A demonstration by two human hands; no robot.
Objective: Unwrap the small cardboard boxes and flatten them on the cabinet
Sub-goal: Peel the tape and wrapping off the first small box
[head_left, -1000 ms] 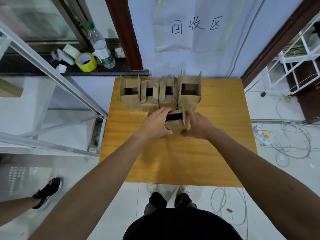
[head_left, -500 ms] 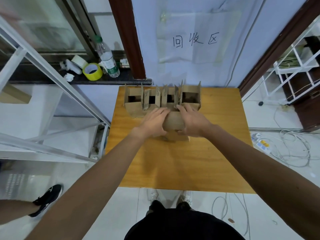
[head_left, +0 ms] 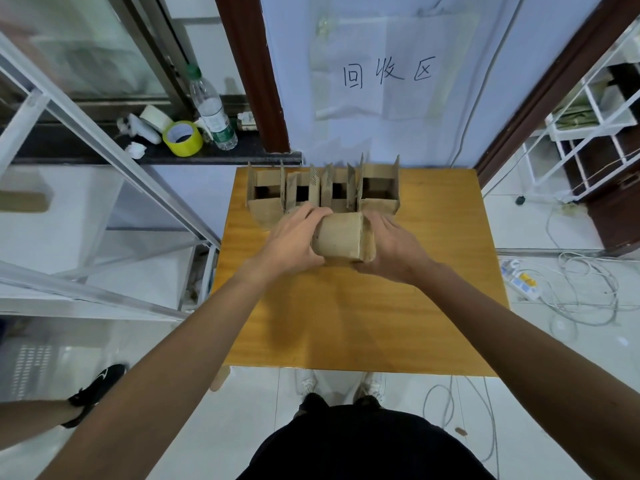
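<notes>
Two-sided grip: left hand and right hand curl round small brown cardboard box over yellow wooden cabinet, likely to collapse it.

5 cardboard boxes plain brown; cabinet top orange wood grain; tape roll yellow; water bottle clear, green cap.

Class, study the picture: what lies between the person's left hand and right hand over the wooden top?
In the head view, one small cardboard box sits between the left hand and right hand, held from both sides.
</notes>
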